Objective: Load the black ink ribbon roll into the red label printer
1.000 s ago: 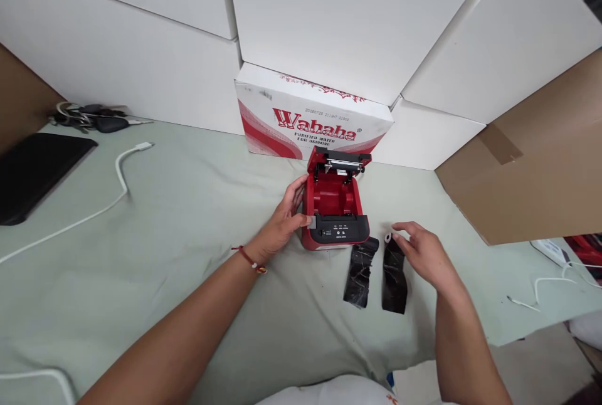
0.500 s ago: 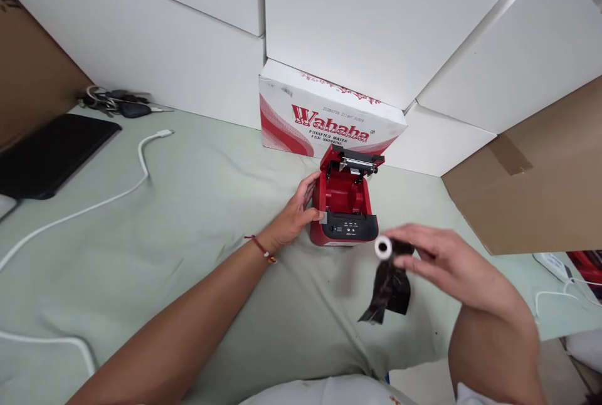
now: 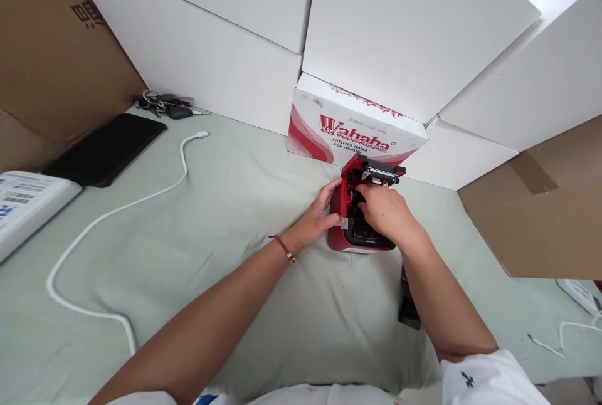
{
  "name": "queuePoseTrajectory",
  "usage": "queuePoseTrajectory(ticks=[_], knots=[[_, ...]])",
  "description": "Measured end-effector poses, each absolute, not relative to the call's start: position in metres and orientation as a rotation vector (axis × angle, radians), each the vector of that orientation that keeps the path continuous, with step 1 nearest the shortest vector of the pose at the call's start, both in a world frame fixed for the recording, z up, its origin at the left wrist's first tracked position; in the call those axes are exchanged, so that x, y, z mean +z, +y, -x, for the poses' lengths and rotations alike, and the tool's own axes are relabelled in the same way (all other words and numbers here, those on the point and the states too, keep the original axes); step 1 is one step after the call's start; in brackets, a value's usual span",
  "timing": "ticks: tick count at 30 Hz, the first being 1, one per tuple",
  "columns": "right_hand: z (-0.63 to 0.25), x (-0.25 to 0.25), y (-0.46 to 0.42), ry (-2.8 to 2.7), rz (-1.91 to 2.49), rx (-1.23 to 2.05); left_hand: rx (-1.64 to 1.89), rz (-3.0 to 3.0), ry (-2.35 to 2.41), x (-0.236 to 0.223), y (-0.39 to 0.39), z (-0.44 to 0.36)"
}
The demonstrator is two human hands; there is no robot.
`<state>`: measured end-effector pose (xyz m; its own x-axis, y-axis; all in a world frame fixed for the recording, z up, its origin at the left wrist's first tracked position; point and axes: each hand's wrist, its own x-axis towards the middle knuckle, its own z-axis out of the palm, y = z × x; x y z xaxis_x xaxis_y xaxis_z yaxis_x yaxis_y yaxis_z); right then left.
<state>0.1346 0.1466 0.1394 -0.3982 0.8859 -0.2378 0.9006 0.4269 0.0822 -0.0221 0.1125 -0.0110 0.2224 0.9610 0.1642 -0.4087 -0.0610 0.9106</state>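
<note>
Beyond both hands stands the box [image 3: 357,129]. The case [image 3: 337,237], lid [image 3: 376,168] raised, is gripped by the left hand [image 3: 317,220]. The right hand [image 3: 384,209] is inside, at the black roll [image 3: 356,208]; whether its fingers pinch it, I cannot tell. A dropping lid could nip them; a crooked roll could jam.

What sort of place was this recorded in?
Probably a makeshift work spot, perhaps in a home or small office: a cloth-covered surface, a brown cardboard box at the right, and keys lying at the back left.
</note>
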Motion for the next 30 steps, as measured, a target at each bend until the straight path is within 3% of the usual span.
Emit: queuePoseTrajectory(ticks=[4,9,19,30], knots=[[-0.150,0.130,0.144,2.561,-1.549,-0.159,1.278,-1.100,0.667,-0.011,0.111,0.022],[-0.190,0.114,0.091,3.226,-1.451,-0.335,1.265,-1.095,0.661,-0.007,0.109,0.023],[-0.202,0.061,0.020,3.399,-1.529,0.056,1.316,-1.127,0.733,-0.007,0.109,0.027],[-0.198,0.046,0.021,3.470,-1.598,0.048,1.499,-1.316,1.084,0.077,0.160,0.028]])
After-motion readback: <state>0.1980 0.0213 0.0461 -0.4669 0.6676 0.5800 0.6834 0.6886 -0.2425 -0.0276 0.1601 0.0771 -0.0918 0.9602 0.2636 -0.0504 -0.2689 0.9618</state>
